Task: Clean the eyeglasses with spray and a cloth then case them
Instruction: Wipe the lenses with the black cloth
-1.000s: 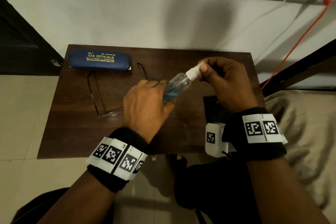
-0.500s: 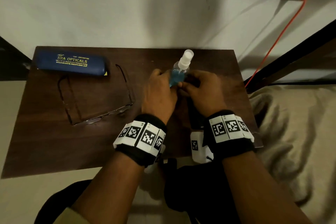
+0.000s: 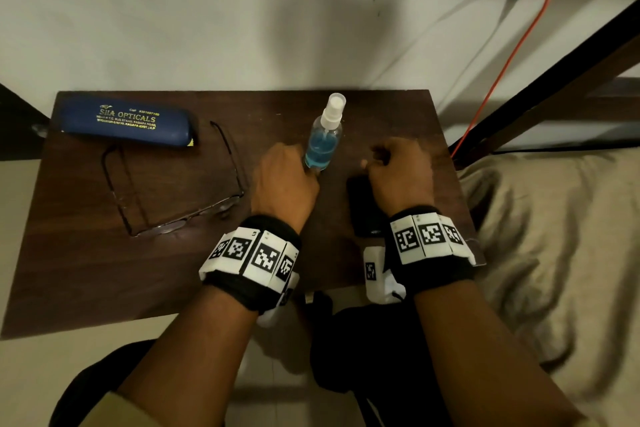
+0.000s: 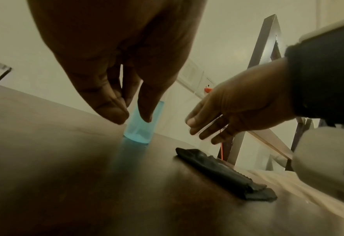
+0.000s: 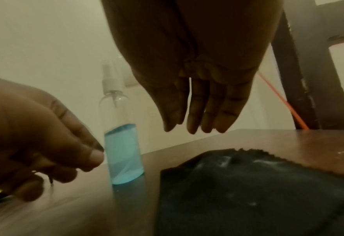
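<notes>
**Spray bottle upright on the dark wood table**

The clear plastic spray bottle, a slim cylinder half full of blue liquid with a white pump top, stands upright on the wood-grain table; the left hand is just beside its base, fingers relaxed and gripping nothing; the right hand hovers over the black cloth, folded, with a zigzag-cut edge, its fingers loose and empty; thin wire-framed eyeglasses lie unfolded beside the blue oblong case.
</notes>
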Demonstrator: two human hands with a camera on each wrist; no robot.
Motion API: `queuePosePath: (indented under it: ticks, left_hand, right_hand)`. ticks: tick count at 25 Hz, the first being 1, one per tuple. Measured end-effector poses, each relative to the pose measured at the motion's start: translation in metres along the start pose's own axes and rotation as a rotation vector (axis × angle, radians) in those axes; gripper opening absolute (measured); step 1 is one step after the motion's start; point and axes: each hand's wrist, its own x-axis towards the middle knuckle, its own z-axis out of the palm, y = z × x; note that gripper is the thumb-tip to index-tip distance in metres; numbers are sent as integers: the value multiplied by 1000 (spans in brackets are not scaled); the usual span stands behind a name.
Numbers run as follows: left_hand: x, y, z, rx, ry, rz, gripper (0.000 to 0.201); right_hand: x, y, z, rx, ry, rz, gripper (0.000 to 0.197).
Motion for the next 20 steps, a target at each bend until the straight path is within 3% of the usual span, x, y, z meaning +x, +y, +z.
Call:
queuePosePath:
  ticks: [4, 7, 14, 17, 20]
  left_hand:
    - [-8, -6, -1, 77, -80, -46, 15]
    - [-20, -5, 0, 128, -128, -7, 20]
    - [-52, -23, -49, 334, -110, 62, 23]
    - [-63, -45, -80, 420, -52, 40, 20]
    - [-71, -68, -101, 444, -32, -6, 16]
  right_hand:
    - [-4, 24, -7, -100, -102, 220, 54]
    - [-12, 24, -2, -122, -200, 272, 64]
    - [-38, -6, 20, -127, -372, 254, 39]
    - [-53, -28, 25, -21, -362, 168, 10]
    - [-65, -51, 33, 105, -345, 91, 9]
